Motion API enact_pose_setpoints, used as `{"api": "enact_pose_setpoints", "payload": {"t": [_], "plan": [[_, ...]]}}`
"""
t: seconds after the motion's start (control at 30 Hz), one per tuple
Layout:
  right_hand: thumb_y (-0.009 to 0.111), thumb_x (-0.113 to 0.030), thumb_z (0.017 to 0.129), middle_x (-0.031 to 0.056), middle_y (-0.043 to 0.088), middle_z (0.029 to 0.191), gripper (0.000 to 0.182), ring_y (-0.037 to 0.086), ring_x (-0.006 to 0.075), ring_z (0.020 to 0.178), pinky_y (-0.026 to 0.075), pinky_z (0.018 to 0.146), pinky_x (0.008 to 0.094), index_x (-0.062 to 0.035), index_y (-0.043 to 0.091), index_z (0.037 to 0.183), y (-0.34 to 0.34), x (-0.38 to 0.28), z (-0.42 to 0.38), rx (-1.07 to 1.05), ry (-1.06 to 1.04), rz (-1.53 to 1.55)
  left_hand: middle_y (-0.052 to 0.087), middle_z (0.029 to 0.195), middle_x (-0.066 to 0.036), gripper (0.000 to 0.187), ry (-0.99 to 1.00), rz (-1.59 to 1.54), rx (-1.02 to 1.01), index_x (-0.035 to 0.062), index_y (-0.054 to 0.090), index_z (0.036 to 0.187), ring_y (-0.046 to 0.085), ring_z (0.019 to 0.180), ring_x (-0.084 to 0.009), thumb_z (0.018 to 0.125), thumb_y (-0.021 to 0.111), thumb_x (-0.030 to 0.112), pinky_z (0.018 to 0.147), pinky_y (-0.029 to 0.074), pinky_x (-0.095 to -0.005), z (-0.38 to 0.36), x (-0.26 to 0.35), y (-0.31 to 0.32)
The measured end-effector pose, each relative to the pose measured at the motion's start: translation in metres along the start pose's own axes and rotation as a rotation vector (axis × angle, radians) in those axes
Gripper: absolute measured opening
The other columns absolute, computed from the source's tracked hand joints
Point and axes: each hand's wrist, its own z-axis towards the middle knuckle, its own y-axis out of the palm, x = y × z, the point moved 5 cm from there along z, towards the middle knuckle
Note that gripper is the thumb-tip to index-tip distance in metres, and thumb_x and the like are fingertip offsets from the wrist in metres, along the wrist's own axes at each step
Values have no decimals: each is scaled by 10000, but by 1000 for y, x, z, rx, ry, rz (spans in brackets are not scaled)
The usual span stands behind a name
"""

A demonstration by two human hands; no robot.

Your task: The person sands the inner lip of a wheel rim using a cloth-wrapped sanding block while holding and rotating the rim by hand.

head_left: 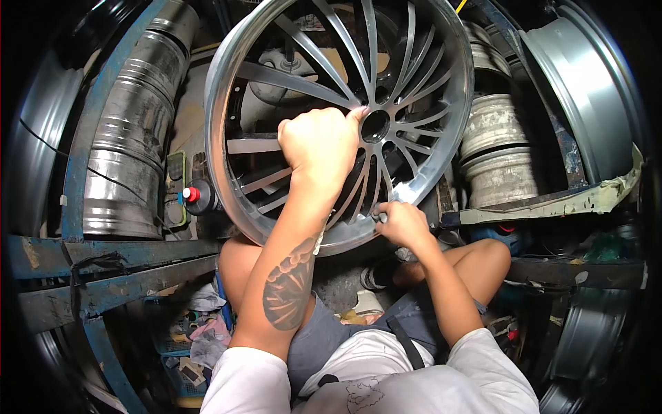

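Note:
A large multi-spoke alloy wheel (215, 117) is tilted in front of me, its lower rim close to my knees. My left hand (321, 143) is closed over the spokes, with the thumb stretched toward the round centre hole (376, 127). Its curled fingertips are hidden from view. Down at the lower right lip of the wheel, my right hand (403, 223) is closed in a pinch. Something small and grey shows at its fingertips against the rim, too small to name. A bright patch of light falls on the lip just above this hand.
Stacked metal wheel barrels (131, 131) stand on the left behind a blue metal frame (88, 124). More barrels (498, 148) and a large silver rim (583, 90) are on the right. A dark bottle with a red cap (198, 196) sits left of the wheel. Blue baskets (181, 345) hold rags at lower left.

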Motion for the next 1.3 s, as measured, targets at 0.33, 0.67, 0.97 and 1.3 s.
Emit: {"api": "enact_pose_setpoints", "payload": {"t": [0.33, 0.67, 0.97, 1.3], "plan": [[707, -320, 821, 218, 751, 1020, 363, 727, 398, 988, 569, 905, 502, -171, 737, 1151, -4, 23, -2, 32, 110, 158, 712, 637, -70, 623, 36, 6, 91, 130, 768, 694, 716, 605, -259, 974, 525, 630, 645, 497, -416, 4, -6, 3], [727, -301, 810, 193, 761, 965, 355, 729, 412, 955, 579, 893, 501, -187, 754, 1145, 5, 5, -16, 88, 65, 56, 706, 625, -84, 632, 32, 9, 133, 126, 764, 682, 705, 589, -267, 960, 535, 646, 645, 485, -413, 3, -5, 3], [704, -290, 816, 205, 754, 1057, 382, 728, 388, 1006, 571, 916, 493, -203, 753, 1184, 6, 1, -16, 3, 46, 105, 640, 523, -73, 607, 82, 44, 363, 128, 685, 561, 645, 478, -265, 914, 625, 619, 570, 454, -422, -10, -4, 2], [693, -294, 817, 198, 753, 1069, 385, 727, 367, 1021, 564, 928, 486, -187, 753, 1182, 0, 19, -3, 3, 122, 130, 648, 533, -85, 604, 84, 27, 358, 124, 694, 570, 651, 492, -274, 922, 613, 608, 572, 456, -437, -20, -4, 4]]}}
